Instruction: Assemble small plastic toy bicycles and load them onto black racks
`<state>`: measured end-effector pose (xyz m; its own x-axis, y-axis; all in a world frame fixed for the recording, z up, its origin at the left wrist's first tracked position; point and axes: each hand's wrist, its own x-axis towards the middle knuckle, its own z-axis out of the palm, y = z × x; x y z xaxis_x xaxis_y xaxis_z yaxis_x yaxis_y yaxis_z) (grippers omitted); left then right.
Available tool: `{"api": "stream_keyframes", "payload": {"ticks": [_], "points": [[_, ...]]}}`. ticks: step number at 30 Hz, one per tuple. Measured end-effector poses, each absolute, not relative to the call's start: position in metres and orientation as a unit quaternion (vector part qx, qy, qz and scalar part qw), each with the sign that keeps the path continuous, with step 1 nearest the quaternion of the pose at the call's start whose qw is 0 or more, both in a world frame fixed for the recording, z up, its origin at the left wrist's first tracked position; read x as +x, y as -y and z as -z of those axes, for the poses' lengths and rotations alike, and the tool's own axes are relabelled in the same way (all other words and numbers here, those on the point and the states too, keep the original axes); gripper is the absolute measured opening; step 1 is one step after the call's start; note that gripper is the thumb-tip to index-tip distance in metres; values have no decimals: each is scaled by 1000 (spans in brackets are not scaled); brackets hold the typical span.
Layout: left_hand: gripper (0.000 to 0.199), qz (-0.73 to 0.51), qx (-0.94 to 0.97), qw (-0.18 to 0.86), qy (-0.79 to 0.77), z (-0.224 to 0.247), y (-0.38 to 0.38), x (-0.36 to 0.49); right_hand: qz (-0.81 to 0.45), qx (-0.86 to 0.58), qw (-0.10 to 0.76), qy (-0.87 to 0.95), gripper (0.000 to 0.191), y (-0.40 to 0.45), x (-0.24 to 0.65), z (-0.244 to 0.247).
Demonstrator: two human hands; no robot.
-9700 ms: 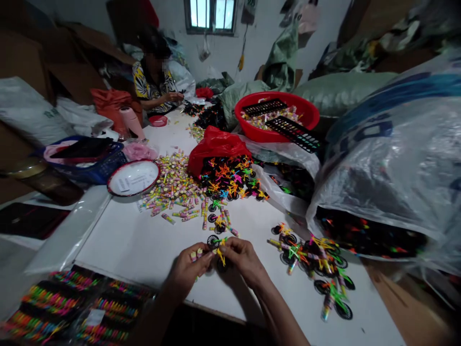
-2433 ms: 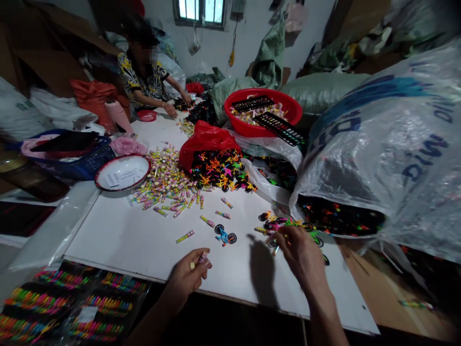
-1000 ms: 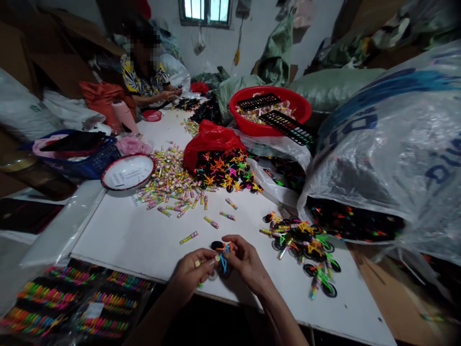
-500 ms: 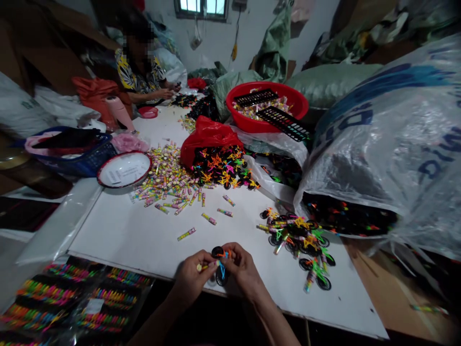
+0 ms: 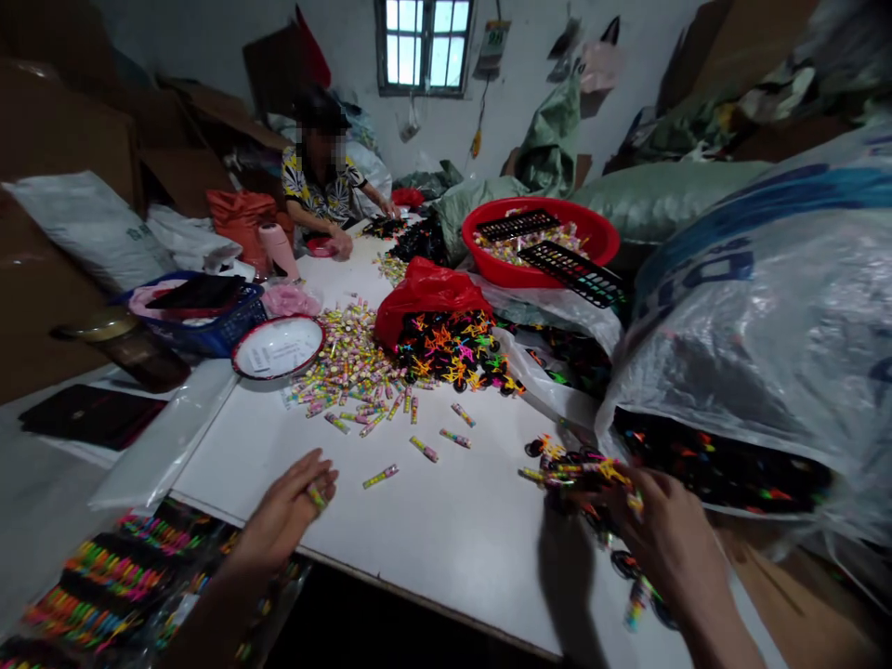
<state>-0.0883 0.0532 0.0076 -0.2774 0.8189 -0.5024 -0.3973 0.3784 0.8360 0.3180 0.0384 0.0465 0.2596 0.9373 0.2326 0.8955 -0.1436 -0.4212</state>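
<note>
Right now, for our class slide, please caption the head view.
Left hand holding a small tube, right hand over a pile of toy bicycles.

The left hand point(image 5: 287, 502) holds a small yellow-green printed tube point(image 5: 317, 496) near the front edge of the white flat-topped bench point(image 5: 446, 548). The right hand point(image 5: 659, 530) is over a heap of multicoloured plastic toy bicycles with black wheels point(image 5: 572, 467); it seems to touch the heap, though blur and shadow make this uncertain. Four loose pink-and-yellow tubes point(image 5: 424, 450) lie between the hands. Beyond them, an open red plastic bag point(image 5: 430, 290) spills more bicycles point(image 5: 456, 348) beside a mound of similar tubes point(image 5: 341, 358).
</note>
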Motion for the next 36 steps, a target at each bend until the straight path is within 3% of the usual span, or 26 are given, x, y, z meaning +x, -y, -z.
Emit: {"api": "stream_keyframes", "payload": {"ticks": [2, 4, 8, 14, 18, 21, 27, 30, 34, 36], "points": [[34, -541, 140, 591, -581, -10, -56, -104, 5, -739, 223, 636, 30, -50, 294, -43], [43, -532, 182, 583, -587, -8, -61, -107, -75, -668, 222, 706, 29, -68, 239, -29], [43, -455, 333, 412, -716, 4, -95, -106, -141, -619, 161, 756, 24, -98, 131, 1], [40, -427, 337, 322, -775, 22, -157, -101, -120, -644, 139, 742, 20, -109, 138, 11], [47, -423, 326, 373, -758, 21, -154, -97, -74, -687, 59, 721, 23, -122, 172, 4], [37, -434, 312, 422, -732, 16, -129, -98, -72, -680, 18, 730, 21, -132, 178, 2], [18, -445, 242, 671, -542, 8, -79, -49, -145, -537, 145, 818, 14, -118, 154, -24], [19, -439, 136, 770, -442, 10, -78, -14, -126, -438, 151, 877, 18, -102, 146, -38], [13, -483, 79, 785, -380, 16, -85, 5, -233, -379, 178, 878, 36, -94, 155, -39], [21, -490, 96, 781, -376, 18, -86, 2, -288, -348, 207, 868, 42, -110, 164, -35]]}}
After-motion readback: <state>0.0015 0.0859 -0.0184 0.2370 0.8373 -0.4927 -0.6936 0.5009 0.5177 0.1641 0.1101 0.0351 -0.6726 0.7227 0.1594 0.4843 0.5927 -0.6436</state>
